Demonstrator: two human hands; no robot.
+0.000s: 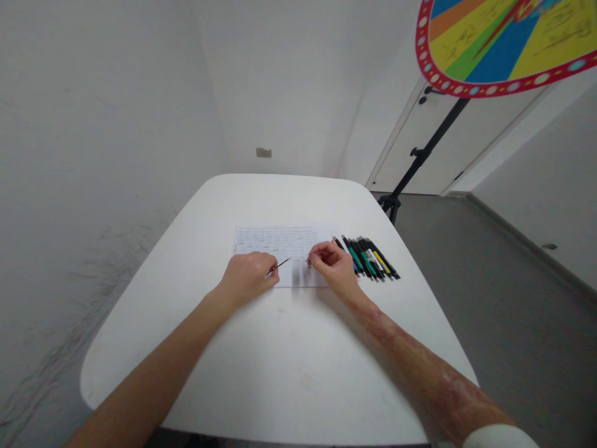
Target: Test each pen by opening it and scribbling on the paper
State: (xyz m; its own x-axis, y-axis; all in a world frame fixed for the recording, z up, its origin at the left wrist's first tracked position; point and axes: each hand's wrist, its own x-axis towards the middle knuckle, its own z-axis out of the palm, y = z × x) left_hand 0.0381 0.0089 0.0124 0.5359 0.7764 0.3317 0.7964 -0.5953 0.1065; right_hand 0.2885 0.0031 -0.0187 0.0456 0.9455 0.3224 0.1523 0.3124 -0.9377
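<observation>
My left hand [249, 274] is closed around a thin dark rod [283, 263], slim like a pen refill, which points up and to the right over the paper. Thumb and fingers of my right hand [332, 261] are pinched together; something small and pale may be at their tips, too small to name. Under both hands lies a white sheet of paper [275, 238] with lines of handwriting on its upper part. Just right of my right hand, several pens [370, 258] lie side by side in a slanted row, mostly black with green, white and yellow parts.
The white table [280, 361] has rounded corners and stands near a grey-white wall [116, 112]. A colourful prize wheel [494, 46] on a black stand [429, 146] rises beyond the table's right side. A door [420, 155] is behind it.
</observation>
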